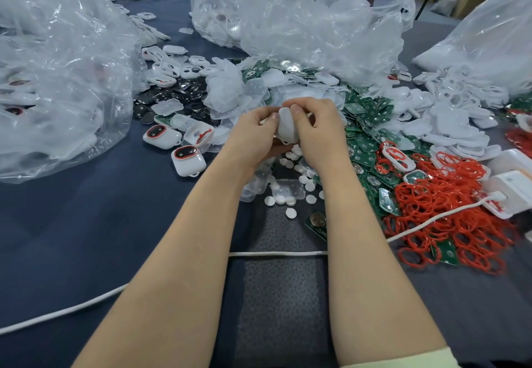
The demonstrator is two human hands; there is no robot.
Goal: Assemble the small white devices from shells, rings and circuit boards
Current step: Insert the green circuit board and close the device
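Observation:
My left hand and my right hand meet at the middle of the table, both closed around one small white shell, thumbs pressing on its top. Its underside is hidden by my fingers. Two finished white devices with red rings lie to the left of my hands. Green circuit boards are heaped to the right. A tangle of red rings lies further right. White shells are piled behind it.
Large clear plastic bags flank the work area at left and back. Small white round discs are scattered under my wrists. A white cable crosses the blue table. A white box stands at right.

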